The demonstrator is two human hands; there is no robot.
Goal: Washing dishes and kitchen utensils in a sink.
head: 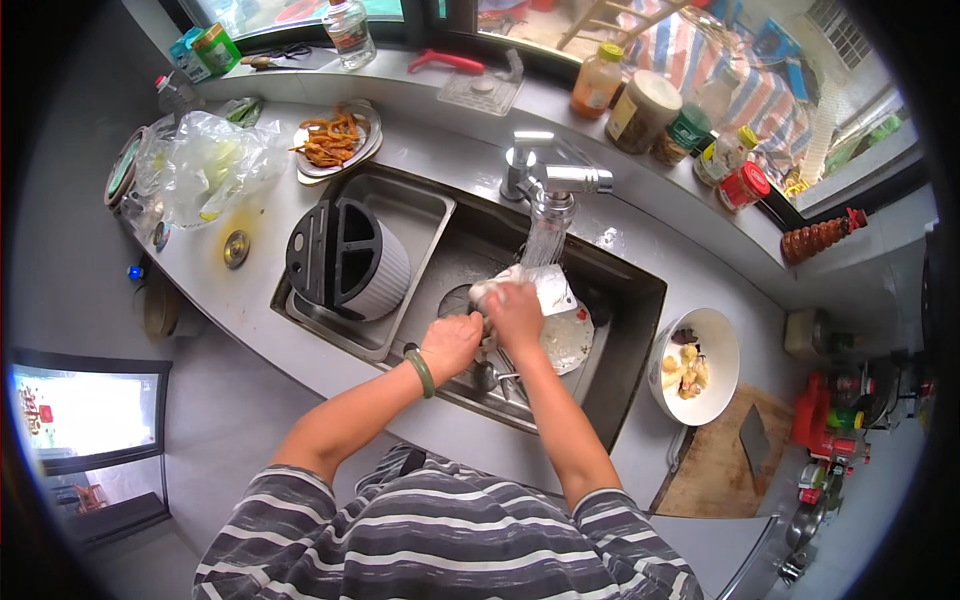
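Water runs from the chrome tap (555, 202) into the steel sink (630, 360). Under the stream is a flat, shiny metal blade (555, 291) with a hole near one corner, apparently a cleaver. My left hand (451, 346), below a green bangle (420, 373), is closed in a fist, seemingly around its handle, which is hidden. My right hand (516, 319) is blurred and presses a white cloth (496, 283) against the blade. Below lie a white plate (574, 341) with food scraps and a metal ladle (487, 376), partly covered by my hands.
A ribbed utensil holder (382, 270) stands in the left basin. On the right counter are a white bowl (716, 341) with food pieces and a wooden cutting board (712, 465) bearing a dark blade (755, 439). Jars (643, 112) line the sill; a plate of orange strips (337, 139) sits behind.
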